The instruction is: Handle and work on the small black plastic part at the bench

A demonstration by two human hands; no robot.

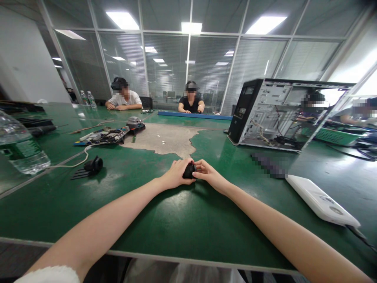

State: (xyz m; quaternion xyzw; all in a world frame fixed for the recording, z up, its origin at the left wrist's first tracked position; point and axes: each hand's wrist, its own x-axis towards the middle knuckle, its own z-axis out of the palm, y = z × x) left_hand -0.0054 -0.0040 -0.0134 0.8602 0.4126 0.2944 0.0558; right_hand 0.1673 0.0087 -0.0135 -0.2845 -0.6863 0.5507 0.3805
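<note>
A small black object (189, 170) is held between my two hands, low over the green tabletop (176, 220). My left hand (177, 173) wraps round its left side, with the fingers closed on it. On its right side, the fingertips of my right hand (205, 171) pinch it. Parts of the object are covered by my fingers, and its details are too small to make out. Further left on the table lies a black headset-like item (94, 164) with dark prongs.
Circuit boards (106, 135) and a cable lie at the left, near a water bottle (22, 145). An open computer case (265, 114) stands at the right, with a white power bank (322, 200) nearer. Several people sit beyond; a green basket (335, 135) is far right.
</note>
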